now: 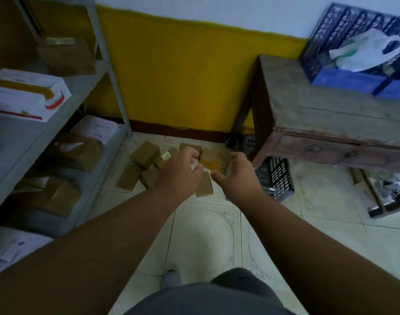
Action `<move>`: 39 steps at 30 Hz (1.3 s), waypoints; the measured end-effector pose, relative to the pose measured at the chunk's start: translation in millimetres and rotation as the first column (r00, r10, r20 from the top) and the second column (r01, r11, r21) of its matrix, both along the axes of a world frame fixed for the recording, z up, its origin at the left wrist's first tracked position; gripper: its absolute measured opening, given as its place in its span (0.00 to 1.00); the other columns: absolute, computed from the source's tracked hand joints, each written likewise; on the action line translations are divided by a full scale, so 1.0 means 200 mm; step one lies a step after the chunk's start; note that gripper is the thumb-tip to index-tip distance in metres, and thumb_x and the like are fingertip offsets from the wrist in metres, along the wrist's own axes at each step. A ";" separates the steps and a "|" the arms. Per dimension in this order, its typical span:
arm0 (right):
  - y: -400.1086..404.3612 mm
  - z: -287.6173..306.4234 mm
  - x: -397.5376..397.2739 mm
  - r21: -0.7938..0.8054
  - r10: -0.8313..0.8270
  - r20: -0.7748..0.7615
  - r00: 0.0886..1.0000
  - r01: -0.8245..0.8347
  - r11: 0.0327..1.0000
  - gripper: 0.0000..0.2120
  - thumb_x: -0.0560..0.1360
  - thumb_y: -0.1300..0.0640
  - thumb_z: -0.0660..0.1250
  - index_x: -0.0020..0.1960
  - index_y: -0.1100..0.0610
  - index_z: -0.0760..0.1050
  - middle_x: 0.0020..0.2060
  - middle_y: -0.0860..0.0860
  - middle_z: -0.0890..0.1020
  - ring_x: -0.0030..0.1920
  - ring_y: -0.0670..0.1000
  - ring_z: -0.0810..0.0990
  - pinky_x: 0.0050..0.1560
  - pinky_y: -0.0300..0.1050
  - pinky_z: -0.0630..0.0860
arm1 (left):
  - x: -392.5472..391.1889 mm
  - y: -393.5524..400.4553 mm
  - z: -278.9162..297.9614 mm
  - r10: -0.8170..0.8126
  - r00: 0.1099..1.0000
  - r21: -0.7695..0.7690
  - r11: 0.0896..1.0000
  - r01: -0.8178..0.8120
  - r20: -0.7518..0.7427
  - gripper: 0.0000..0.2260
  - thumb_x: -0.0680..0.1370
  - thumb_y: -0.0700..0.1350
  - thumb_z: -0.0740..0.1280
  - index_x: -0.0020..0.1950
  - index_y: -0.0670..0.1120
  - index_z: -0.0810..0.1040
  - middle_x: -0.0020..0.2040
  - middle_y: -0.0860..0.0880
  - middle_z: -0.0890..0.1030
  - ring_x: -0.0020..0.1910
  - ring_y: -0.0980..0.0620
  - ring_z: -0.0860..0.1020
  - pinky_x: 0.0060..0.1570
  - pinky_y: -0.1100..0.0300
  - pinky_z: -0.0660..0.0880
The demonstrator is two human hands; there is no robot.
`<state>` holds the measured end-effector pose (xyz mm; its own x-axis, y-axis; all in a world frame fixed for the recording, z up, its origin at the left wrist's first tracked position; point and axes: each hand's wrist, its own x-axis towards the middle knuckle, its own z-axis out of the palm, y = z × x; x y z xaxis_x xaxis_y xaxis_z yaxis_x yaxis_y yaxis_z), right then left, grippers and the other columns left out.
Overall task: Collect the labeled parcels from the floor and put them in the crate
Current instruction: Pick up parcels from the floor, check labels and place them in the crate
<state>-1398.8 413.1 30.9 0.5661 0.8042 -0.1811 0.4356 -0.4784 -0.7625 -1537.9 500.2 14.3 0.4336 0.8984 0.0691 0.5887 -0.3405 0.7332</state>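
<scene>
Several brown parcels point(145, 154) lie in a loose pile on the tiled floor by the yellow wall. One slim parcel point(205, 184) lies nearest me, between my two hands. My left hand point(180, 173) hovers over the pile with its fingers loosely curled and holds nothing that I can see. To its right, my right hand point(236, 176) is spread with relaxed fingers over a flat parcel with yellow tape point(213, 164). A black crate point(275, 176) sits on the floor under the table edge. A blue crate point(353, 53) stands on the table at top right.
A grey metal shelf point(65, 105) with wrapped packages and white boxes fills the left side. A worn wooden table point(330, 114) stands on the right, with clutter beneath it. My legs and one foot point(170, 278) show at the bottom, on bare tiles.
</scene>
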 end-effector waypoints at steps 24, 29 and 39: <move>1.58 -1.25 1.00 -0.200 -0.049 -0.123 0.991 0.024 0.980 0.23 0.74 0.49 0.71 0.67 0.50 0.69 0.52 0.43 0.76 0.43 0.36 0.74 0.37 0.28 0.67 | 0.98 1.40 -1.17 0.112 0.991 -0.603 0.787 -0.133 -0.073 0.07 0.78 0.50 0.64 0.56 0.58 0.73 0.49 0.58 0.77 0.46 0.56 0.77 0.38 0.59 0.74; 1.66 -1.88 0.98 -0.310 -0.125 -0.166 0.978 0.068 0.948 0.28 0.74 0.48 0.72 0.70 0.50 0.66 0.62 0.49 0.75 0.57 0.50 0.76 0.53 0.45 0.76 | 1.05 1.52 -1.82 0.092 0.990 -0.669 0.730 -0.140 -0.108 0.12 0.80 0.48 0.66 0.62 0.50 0.74 0.52 0.51 0.78 0.46 0.53 0.77 0.42 0.56 0.75; 1.69 -3.32 0.94 -0.484 -0.204 -0.112 0.973 0.126 0.866 0.32 0.74 0.48 0.72 0.73 0.54 0.66 0.68 0.54 0.73 0.63 0.55 0.76 0.62 0.50 0.75 | 1.11 1.52 -3.27 -0.006 0.942 -0.606 0.768 -0.210 -0.334 0.15 0.83 0.40 0.59 0.69 0.47 0.74 0.62 0.47 0.79 0.58 0.48 0.78 0.48 0.63 0.71</move>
<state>-1211.1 751.0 -634.1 0.6160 0.4984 -0.6101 0.2141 -0.8512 -0.4792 -1314.9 805.1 -640.2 0.2381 0.7312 -0.6393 0.8171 0.2051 0.5388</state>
